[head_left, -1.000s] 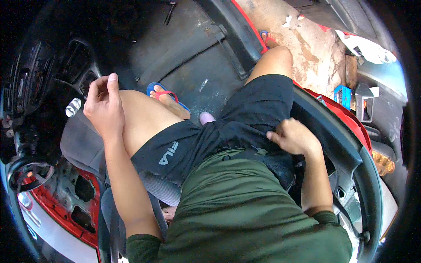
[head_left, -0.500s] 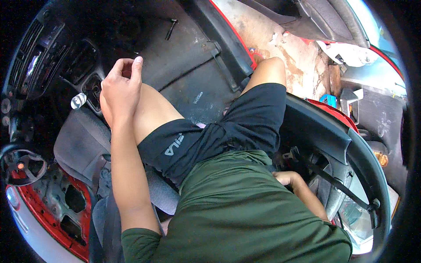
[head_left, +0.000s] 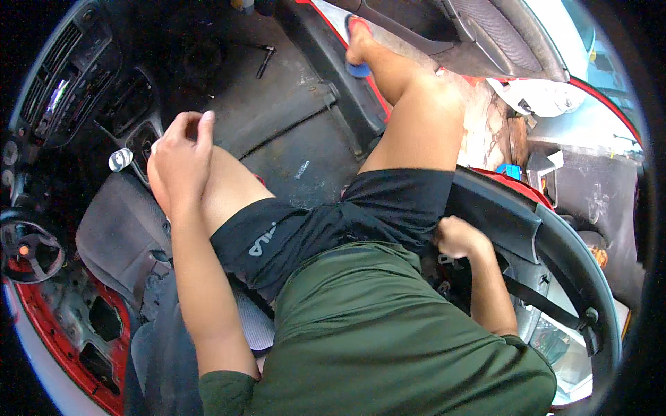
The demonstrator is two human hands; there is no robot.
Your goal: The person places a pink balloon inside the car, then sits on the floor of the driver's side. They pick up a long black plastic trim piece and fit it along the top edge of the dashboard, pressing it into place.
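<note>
Over my bent left knee, my left hand hangs loosely curled, thumb raised and a gap between it and the fingers. Nothing shows in that gap; the fingertips are partly hidden. Beyond its knuckles stands the clear-topped gear shift knob, apart from the hand. My right hand is beside my right hip, at the edge of my black shorts, with its fingers curled in. Slight motion blur covers it, and whatever it may hold is hidden. Dark parts beside the seat lie just below it.
A dark tool with a long handle lies on the car floor. To the left are a grey seat and a steering wheel. The car door is swung outward; a seat belt crosses at right.
My right leg has swung outward and forward, its foot now over the door sill. My right hand has come up from beside the seat to my hip. My left hand has lowered slightly.
</note>
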